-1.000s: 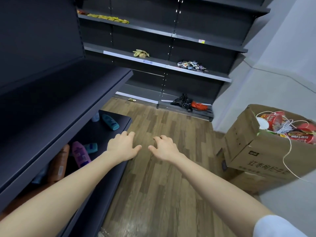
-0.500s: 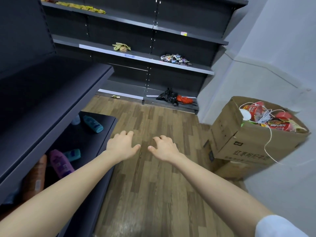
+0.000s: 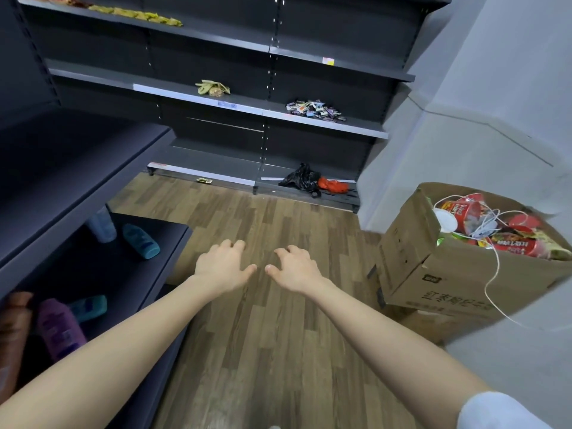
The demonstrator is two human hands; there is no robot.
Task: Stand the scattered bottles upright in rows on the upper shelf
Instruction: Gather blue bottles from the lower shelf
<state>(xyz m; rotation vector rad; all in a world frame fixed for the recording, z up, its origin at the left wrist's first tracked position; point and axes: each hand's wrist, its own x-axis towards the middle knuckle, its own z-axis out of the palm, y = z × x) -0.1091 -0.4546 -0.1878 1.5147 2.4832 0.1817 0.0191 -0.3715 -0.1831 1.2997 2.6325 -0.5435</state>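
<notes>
Several bottles lie scattered on the dark bottom shelf (image 3: 173, 239) at my left: a teal bottle (image 3: 140, 241) near its far end, a pale clear bottle (image 3: 102, 226) standing behind it, a second teal bottle (image 3: 89, 308), a purple bottle (image 3: 60, 329) and an orange-brown bottle (image 3: 12, 323) at the frame's edge. The upper shelf (image 3: 77, 168) above them is bare. My left hand (image 3: 223, 264) and my right hand (image 3: 294, 267) hover side by side over the wooden floor, fingers loosely curled, holding nothing, to the right of the shelves.
A cardboard box (image 3: 448, 267) full of red snack packets and a white cord stands at the right against the wall. The far shelving (image 3: 309, 119) holds small packets; a black bag (image 3: 301, 178) and a red bag (image 3: 332, 185) lie on its base.
The view has swung to the right, so the shelves and bottles slid left in frame and the box came nearer. Both hands keep the same pose, side by side.
</notes>
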